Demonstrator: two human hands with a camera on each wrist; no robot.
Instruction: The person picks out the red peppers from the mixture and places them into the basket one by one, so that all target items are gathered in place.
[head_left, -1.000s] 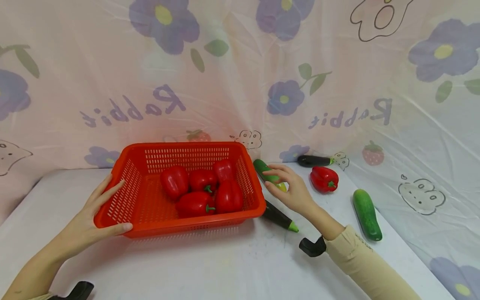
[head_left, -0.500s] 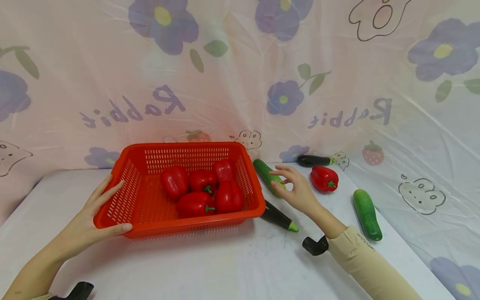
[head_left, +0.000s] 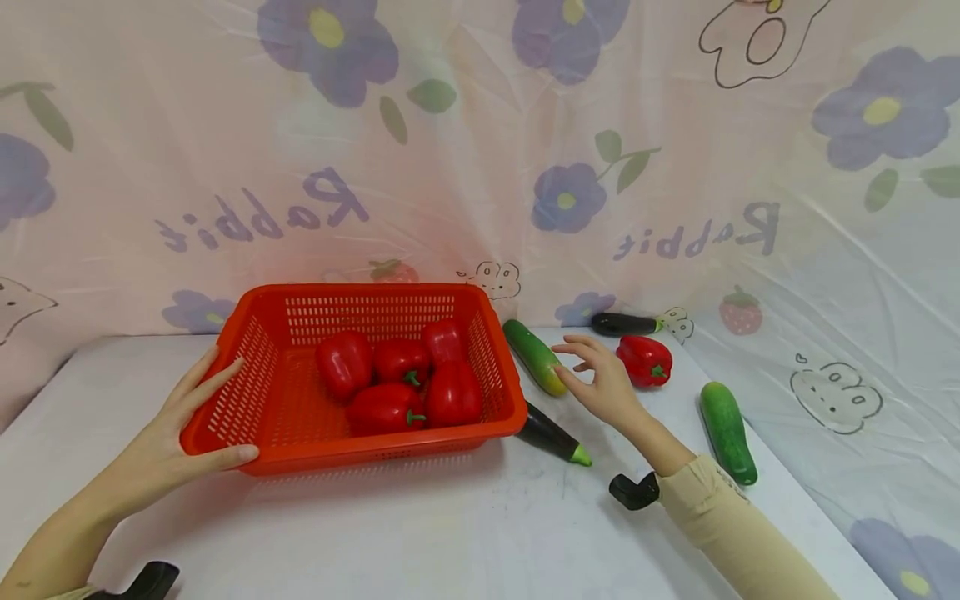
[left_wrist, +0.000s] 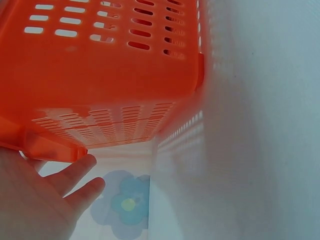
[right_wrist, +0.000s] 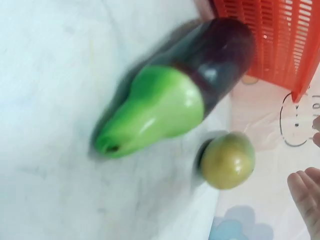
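My left hand point(head_left: 161, 433) rests at the left end of a red plastic basket point(head_left: 337, 458), its thumb over the front rim and its fingers fairly straight. In the left wrist view, fingers point(left_wrist: 75, 175) spread outside the basket wall. Several red bell peppers point(head_left: 345, 365) lie inside the basket. My right hand point(head_left: 600, 383) hovers with loosely bent fingers and nothing in them, just right of a green cucumber point(head_left: 536, 358) with a yellowish end. An eggplant point(head_left: 551, 433) with a green cap lies in front of that cucumber, partly hidden by the basket; it looms large in the right wrist view point(right_wrist: 215, 60).
Behind my right hand are another red bell pepper point(head_left: 645, 361) and a second eggplant point(head_left: 624, 324). A second cucumber point(head_left: 727, 433) lies near the table's right edge. A patterned cloth point(head_left: 450, 167) hangs behind the white table point(head_left: 420, 533).
My right hand has drawn back to the right from over the cucumber, showing more of it. The left hand stays on the basket. The head view has shifted slightly.
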